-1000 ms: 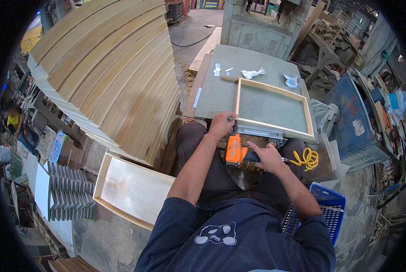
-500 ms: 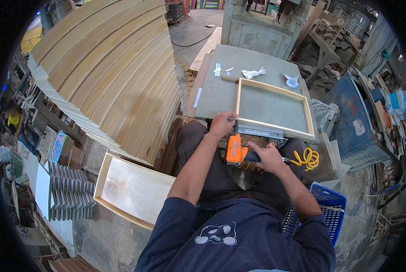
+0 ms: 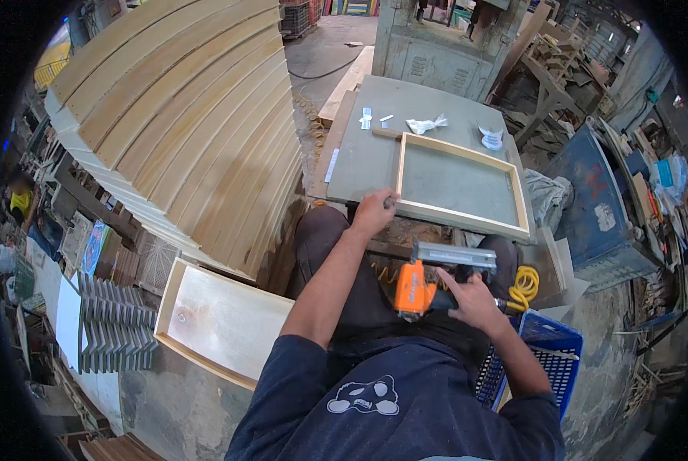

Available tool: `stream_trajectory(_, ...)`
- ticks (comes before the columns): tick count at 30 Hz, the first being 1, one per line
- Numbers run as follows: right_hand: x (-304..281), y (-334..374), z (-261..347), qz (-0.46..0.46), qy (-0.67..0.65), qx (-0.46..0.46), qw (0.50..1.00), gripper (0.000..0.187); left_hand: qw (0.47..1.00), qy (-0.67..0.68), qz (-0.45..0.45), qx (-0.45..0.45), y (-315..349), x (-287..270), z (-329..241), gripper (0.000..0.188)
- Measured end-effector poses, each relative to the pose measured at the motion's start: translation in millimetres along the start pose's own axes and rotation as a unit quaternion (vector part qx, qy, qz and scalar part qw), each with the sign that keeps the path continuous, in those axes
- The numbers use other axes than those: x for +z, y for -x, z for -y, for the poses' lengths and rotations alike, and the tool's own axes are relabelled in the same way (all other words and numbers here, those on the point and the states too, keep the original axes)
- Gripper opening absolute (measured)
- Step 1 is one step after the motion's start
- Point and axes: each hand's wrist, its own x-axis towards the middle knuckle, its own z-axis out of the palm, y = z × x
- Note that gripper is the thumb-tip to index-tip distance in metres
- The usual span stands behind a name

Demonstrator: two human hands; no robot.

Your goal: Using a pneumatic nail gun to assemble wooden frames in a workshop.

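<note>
From my distant seat I look down at the wooden frame (image 3: 463, 218), a shallow open rectangle of pale, smooth, straight-grained strips, which lies flat at the near edge of the grey, dull counter (image 3: 349, 165). Its long axis goes from left to right, with the right end slanting somewhat nearer to the person. The left hand (image 3: 372, 215) is at the near left corner of this frame, its fingers curled; a small dark piece shows at their tips, and I cannot tell whether they pinch it or the wood. The right hand (image 3: 474, 302) has its fingers wrapped around the black handle of the nail gun (image 3: 411, 289), which is above the lap, apart from the frame. Its orange body is blocky and points away from the person, towards the counter; its straight silver magazine runs almost sideways. A coiled yellow hose (image 3: 524, 287) is at the handle's end. At left rises a tall stack of pale wooden pieces (image 3: 198, 138), their long faces layered.
</note>
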Motion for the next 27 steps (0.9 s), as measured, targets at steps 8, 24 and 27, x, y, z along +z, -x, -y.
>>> stream_trajectory(8, 5, 76, 9, 0.010, -0.086, 0.140, 0.986, 0.112, 0.996, -0.032, -0.075, 0.024, 6, 20, 4, 0.030)
stream_trajectory(24, 38, 136, 20, -0.078, -0.201, 0.116, 0.970, 0.104, 0.989, 0.010, -0.133, 0.057, 16, 30, 1, 0.026)
stream_trajectory(27, 26, 138, 25, -0.113, -0.243, 0.084, 0.960, 0.098, 0.991, 0.007, -0.126, 0.044, 16, 31, 2, 0.027)
